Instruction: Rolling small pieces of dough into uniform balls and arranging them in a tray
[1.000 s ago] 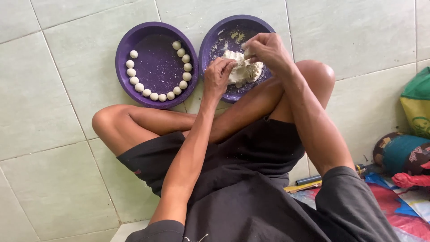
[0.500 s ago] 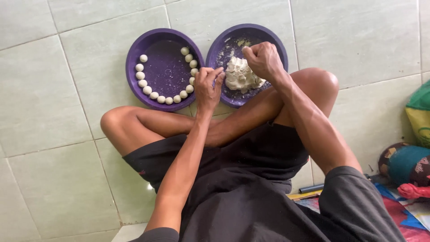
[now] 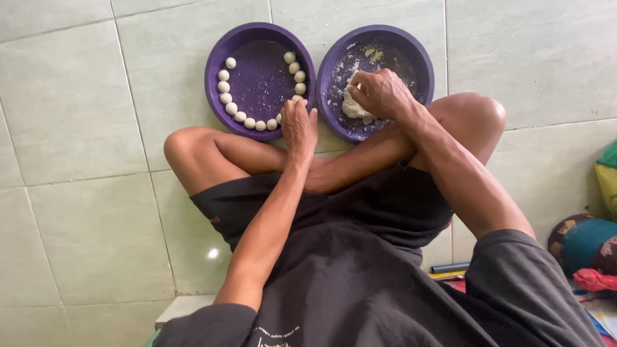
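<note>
You're sitting cross-legged on the tiled floor [image 3: 83, 212] w/ two purple trays side by side just past your knees.

Your right hand [image 3: 380, 94] is down inside the right-side purple tray [image 3: 418, 58], fingers curled shut around the white dough lump [image 3: 352, 105]; the dough sits under and just to the inner side of that hand, partly hidden by the knuckles. Bits of dough/flour are smeared over the tray bottom beyond the hand.

Your left hand [image 3: 299, 126] rests at the near rim of the left-side purple tray [image 3: 215, 54], right at the gap btwn the two trays. Fingers lie together, pointing away from you, tips at the rim by the closest dough ball; can't tell if it's pinching anything or just loosely closed, since only the back of the hand shows.

The small dough balls [image 3: 239, 116] line the inner wall of that tray in a curved row: down the far-left side, round the near edge up to your left hand's fingertips, then a short run of balls above that hand along the tray's right side. Tray centre is bare purple.

Off to the right of your right arm, well apart from the trays, some coloured stuff [image 3: 588, 247] lies on the floor, too cut off to ID
</note>
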